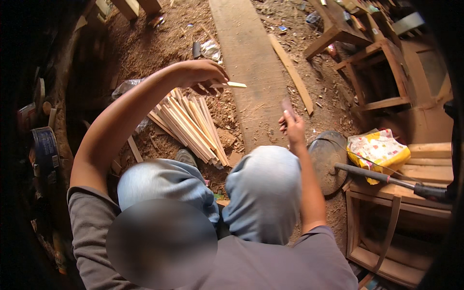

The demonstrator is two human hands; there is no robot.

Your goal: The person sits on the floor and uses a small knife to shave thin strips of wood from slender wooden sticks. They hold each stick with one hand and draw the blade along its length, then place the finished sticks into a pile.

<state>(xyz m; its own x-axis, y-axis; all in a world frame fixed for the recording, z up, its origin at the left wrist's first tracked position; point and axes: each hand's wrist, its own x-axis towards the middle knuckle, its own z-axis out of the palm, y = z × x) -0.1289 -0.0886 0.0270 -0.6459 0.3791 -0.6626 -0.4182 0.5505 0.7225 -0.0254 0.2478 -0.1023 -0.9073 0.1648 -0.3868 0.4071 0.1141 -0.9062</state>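
My left hand (207, 75) reaches over the left side of a long plank, its fingers curled around a short pale wooden strip (237, 85) whose end sticks out to the right. To the right of the plank, my right hand (293, 128) is closed on a narrow, flat, reddish-brown piece (288, 106) that points up and away; its exact kind is unclear. The long plank (251, 58) runs away from me between the hands, with wood bits scattered on it. A bundle of thin wooden sticks (191, 128) lies on the ground below my left hand.
Shavings cover the ground. A loose wooden slat (293, 72) lies right of the plank. Wooden frames (377, 72) stand at the far right. Nearer are a round dark disc with a rod (328, 159), a yellow-and-white bag (379, 150) and more framing (386, 237). A dark tin (44, 150) stands left.
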